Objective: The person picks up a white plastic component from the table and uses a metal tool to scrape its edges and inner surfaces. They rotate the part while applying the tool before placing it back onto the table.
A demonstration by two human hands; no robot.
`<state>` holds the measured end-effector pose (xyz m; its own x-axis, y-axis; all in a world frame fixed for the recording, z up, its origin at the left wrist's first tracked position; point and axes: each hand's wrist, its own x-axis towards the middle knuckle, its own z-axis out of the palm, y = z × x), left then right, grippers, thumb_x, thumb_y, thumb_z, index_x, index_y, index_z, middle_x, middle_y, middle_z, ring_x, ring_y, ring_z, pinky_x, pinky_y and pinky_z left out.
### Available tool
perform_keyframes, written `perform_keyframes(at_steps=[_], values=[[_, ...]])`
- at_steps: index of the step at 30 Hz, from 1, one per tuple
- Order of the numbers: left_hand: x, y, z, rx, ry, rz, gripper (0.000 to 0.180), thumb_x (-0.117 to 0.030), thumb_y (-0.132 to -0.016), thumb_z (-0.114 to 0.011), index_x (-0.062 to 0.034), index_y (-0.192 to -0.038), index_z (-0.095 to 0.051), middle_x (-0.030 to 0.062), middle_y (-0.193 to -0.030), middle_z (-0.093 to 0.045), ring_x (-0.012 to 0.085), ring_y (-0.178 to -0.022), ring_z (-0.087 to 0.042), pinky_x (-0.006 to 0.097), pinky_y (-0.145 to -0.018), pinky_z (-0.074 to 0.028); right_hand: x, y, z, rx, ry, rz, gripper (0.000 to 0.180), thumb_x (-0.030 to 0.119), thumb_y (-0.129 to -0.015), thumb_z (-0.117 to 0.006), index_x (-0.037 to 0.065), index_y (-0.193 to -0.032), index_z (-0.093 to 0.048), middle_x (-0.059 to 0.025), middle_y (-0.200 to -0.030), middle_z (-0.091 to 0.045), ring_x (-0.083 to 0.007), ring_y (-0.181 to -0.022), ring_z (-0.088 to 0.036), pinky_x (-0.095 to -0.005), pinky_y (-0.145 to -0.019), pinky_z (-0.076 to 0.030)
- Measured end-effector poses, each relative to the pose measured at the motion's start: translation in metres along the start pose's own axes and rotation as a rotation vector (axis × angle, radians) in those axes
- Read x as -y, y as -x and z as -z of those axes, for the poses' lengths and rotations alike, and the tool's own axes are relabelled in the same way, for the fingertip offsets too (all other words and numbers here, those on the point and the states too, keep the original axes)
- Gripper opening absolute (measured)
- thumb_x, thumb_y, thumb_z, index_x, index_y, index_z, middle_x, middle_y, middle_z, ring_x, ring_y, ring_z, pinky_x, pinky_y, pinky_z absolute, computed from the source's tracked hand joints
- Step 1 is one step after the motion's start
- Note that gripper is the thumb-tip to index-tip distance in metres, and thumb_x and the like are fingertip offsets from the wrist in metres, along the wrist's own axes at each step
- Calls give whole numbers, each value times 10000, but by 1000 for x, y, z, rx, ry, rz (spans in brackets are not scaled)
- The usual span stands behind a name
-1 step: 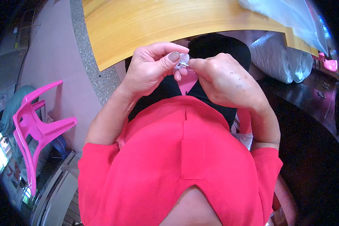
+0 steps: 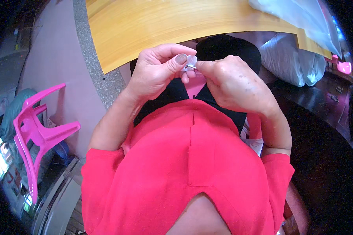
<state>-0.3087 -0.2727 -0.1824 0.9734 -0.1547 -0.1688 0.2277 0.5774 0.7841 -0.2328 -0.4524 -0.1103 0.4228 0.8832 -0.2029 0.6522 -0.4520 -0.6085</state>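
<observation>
Above my lap, just off the near edge of the wooden table [image 2: 176,23], my two hands meet. My left hand [image 2: 159,70] pinches a small whitish, translucent piece [image 2: 191,60] between thumb and fingers. My right hand [image 2: 235,82] is closed on a thin metal pin-like stick [image 2: 191,67], whose tip touches the whitish piece. Most of the stick is hidden inside my right fingers, and its exact kind is too small to make out.
To the left a pink plastic chair [image 2: 45,135] lies near the pale floor strip. A clear plastic bag [image 2: 298,19] rests on the table's right end, and full whitish bags [image 2: 292,60] stand below it. Another pink item [image 2: 344,67] is at the far right.
</observation>
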Motion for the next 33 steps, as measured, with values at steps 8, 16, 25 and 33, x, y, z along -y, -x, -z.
perform_keyframes(at_steps=[8,16,25,33], values=[[6,0,0,-22,36,-85,230,-71,-907,-580,55,-1099,-594,142,-893,-642,174,-750,-632,262,-653,-531,0,-2,-6,-34,6,-18,158,-21,-735,-515,-4,-873,-591,-238,-691,-584,-411,-683,-597,-468,-591,-481],[8,-1,0,-41,-37,-118,212,-51,-886,-608,43,-1075,-609,129,-868,-650,160,-730,-624,261,-657,-529,-3,-5,-9,-18,-6,-12,190,-27,-737,-509,-2,-904,-597,-243,-696,-587,-414,-686,-601,-474,-607,-482],[2,-3,1,-57,27,-8,232,-113,-928,-557,42,-1096,-598,111,-869,-639,161,-727,-632,256,-623,-521,-5,1,-8,-95,-58,-33,154,-6,-767,-542,-8,-911,-598,-239,-686,-582,-411,-663,-592,-453,-570,-475],[-4,-1,0,-58,91,104,292,-199,-960,-512,57,-1072,-596,112,-837,-629,158,-688,-625,243,-543,-499,12,12,-16,-241,238,-26,233,10,-744,-580,6,-978,-578,-133,-675,-566,-312,-609,-605,-391,-536,-487]])
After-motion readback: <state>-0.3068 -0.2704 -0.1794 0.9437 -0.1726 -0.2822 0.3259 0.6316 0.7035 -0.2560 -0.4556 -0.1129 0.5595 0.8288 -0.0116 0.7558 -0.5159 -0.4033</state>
